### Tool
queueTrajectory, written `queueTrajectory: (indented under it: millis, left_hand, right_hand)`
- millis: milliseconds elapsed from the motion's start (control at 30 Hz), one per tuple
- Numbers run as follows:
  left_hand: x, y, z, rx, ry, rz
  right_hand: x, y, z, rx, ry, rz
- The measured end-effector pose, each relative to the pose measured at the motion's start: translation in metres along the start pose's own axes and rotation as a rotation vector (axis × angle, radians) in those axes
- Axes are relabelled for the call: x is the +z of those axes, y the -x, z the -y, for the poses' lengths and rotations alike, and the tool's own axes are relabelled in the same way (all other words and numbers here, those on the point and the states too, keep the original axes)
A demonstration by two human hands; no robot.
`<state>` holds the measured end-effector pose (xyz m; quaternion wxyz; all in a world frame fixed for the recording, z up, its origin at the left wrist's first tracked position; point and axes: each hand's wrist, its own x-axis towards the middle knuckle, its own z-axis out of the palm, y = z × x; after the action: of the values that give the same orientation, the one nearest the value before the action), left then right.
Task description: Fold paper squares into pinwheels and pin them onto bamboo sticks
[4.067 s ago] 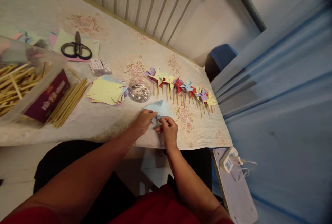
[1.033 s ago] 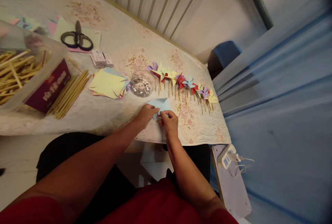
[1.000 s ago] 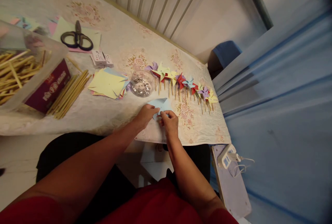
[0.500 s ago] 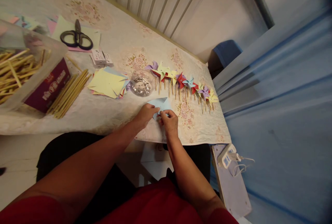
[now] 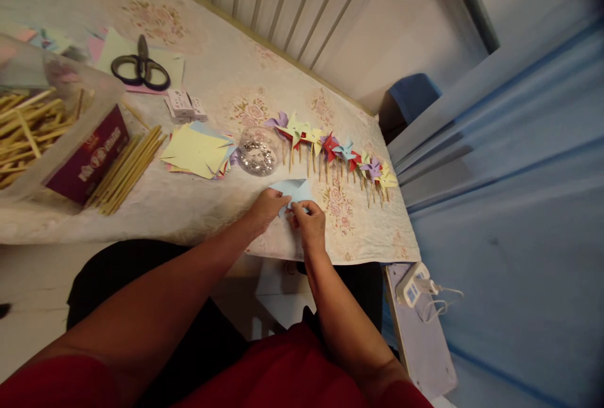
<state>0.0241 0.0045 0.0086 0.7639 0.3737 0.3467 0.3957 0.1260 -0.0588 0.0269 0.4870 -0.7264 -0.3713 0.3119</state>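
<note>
Light blue paper (image 5: 301,189) pinched at mid-frame

Just below the centre of the frame, we hold the paper, part of it folded over, above the floral tablecloth (image 5: 372,241). Our left hand (image 5: 265,211) is nearly closed, thumb and fingers gripping the sheet's left side. Our right hand (image 5: 310,224) pinches its lower edge, fingers curled; what lies right under the fingertips is hidden from us.

Just above the paper we have a clear plastic dish (image 5: 257,152) of small silvery pieces, and left of it a stack of coloured paper squares (image 5: 195,151), yellow on top. A row of paper pinwheels (image 5: 346,153) in purple, yellow, red and light blue runs from the centre towards the right, sticks pointing down the frame.

At upper left, black-handled scissors (image 5: 141,69) lie on paper sheets (image 5: 172,68), with small boxes (image 5: 183,104) just below. At far left we see a translucent plastic bin (image 5: 101,90) full of sticks, a bundle of sticks (image 5: 125,172) beside it.
</note>
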Motion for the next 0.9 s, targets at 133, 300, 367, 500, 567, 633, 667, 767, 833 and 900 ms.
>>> queueTrajectory:
  millis: [133,300,367,500,567,633,667,767,833,900]
  left_hand:
    - [0.0,-0.001,-0.005,-0.027,0.026,-0.027]
    - [-0.004,0.0,-0.012,-0.049,-0.052,0.072]
    - [-0.005,0.001,-0.013,-0.06,-0.089,0.114]
    - [-0.006,0.003,-0.013,-0.068,-0.153,0.176]
    - [-0.006,0.003,-0.012,-0.064,-0.183,0.211]
    - [-0.007,0.002,-0.012,-0.063,-0.198,0.235]
    - [-0.007,0.002,-0.013,-0.065,-0.202,0.239]
    - [-0.007,0.002,-0.015,-0.08,-0.212,0.216]
    - [-0.007,0.002,-0.017,-0.086,-0.228,0.21]
    - [-0.007,0.003,-0.018,-0.092,-0.258,0.217]
  right_hand:
    - [-0.019,-0.008,0.004,-0.142,0.095,-0.231]
    - [-0.047,-0.029,0.015,-0.031,-0.005,-0.061]
    - [-0.049,-0.033,0.018,0.1,-0.083,0.152]
    - [-0.042,-0.032,0.018,0.236,-0.176,0.366]
    - [-0.038,-0.031,0.018,0.244,-0.189,0.404]
    - [-0.035,-0.031,0.018,0.241,-0.188,0.425]
    - [-0.034,-0.031,0.018,0.238,-0.192,0.43]
    - [-0.034,-0.031,0.019,0.235,-0.238,0.416]
    - [-0.034,-0.032,0.019,0.238,-0.264,0.394]
    - [-0.035,-0.033,0.019,0.245,-0.269,0.403]
